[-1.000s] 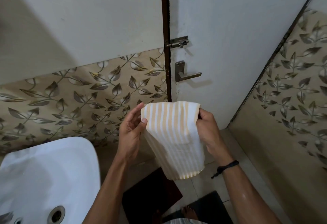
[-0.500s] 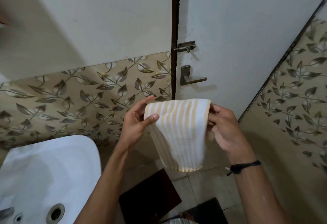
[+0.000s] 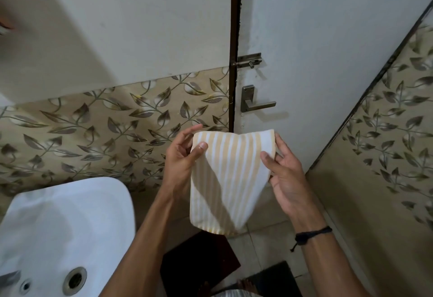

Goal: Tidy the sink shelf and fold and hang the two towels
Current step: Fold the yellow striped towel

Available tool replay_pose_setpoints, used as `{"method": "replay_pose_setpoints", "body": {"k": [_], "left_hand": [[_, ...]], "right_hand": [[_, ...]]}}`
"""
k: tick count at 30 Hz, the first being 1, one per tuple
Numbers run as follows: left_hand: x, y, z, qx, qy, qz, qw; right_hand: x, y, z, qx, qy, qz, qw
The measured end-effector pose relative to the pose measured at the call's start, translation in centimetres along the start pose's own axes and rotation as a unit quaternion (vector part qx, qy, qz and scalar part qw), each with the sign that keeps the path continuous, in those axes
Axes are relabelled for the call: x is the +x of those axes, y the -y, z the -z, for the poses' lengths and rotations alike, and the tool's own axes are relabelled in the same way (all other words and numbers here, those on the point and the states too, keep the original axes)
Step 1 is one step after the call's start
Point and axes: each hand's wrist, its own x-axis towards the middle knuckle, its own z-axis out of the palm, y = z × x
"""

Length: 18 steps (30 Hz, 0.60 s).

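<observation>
The pale tiled floor (image 3: 269, 245) carries two mats near the bottom edge. A dark reddish-brown rectangular mat (image 3: 201, 264) lies to the left, turned at an angle. A black mat (image 3: 276, 280) lies to its right, partly cut off. Bare toes (image 3: 246, 283) show between them.

This is looking like a small home bathroom: a white sink (image 3: 70, 214) is sitting at seven o'clock, leaf-patterned tiles (image 3: 93, 132) are running along the walls from nine to three, and a door (image 3: 328, 38) with a slide bolt (image 3: 249, 60) and lever handle (image 3: 256, 103) is standing at twelve.
</observation>
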Motion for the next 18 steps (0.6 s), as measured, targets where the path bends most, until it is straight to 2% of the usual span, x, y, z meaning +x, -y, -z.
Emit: {"method": "replay_pose_setpoints", "body": {"k": [2,4,7,9,12,15,17,18], "left_hand": [[0.1,0.2,0.7,0.034,0.036,0.02,0.999],[-0.1,0.9,1.4,0.113,0.082,0.082,0.987],[-0.9,2.4,1.9,0.116,0.06,0.13,0.983],[-1.2,2.7,1.8,0.061,0.006,0.118,0.991],[-1.4,2.3,1.1,0.027,-0.024,0.085,0.996],[-1.7,1.7,0.4,0.005,-0.013,0.058,0.998],[-1.6,1.3,0.3,-0.021,-0.012,0.051,0.998],[-1.5,1.2,0.2,-0.026,-0.008,0.05,0.998]], "right_hand": [[0.0,-0.1,-0.3,-0.003,-0.022,0.028,0.999],[0.1,-0.3,-0.9,-0.002,-0.022,0.039,0.999],[0.2,-0.2,-1.5,-0.026,-0.013,0.042,0.999],[0.4,-0.2,-1.3,-0.074,-0.001,0.056,0.996],[0.5,-0.5,-0.5,-0.11,-0.044,0.1,0.988],[0.4,-0.7,-0.4,-0.036,-0.079,0.11,0.99],[0.4,-1.1,-0.3,0.019,-0.062,0.075,0.995],[0.4,-1.3,-0.3,0.01,-0.047,0.061,0.997]]}}
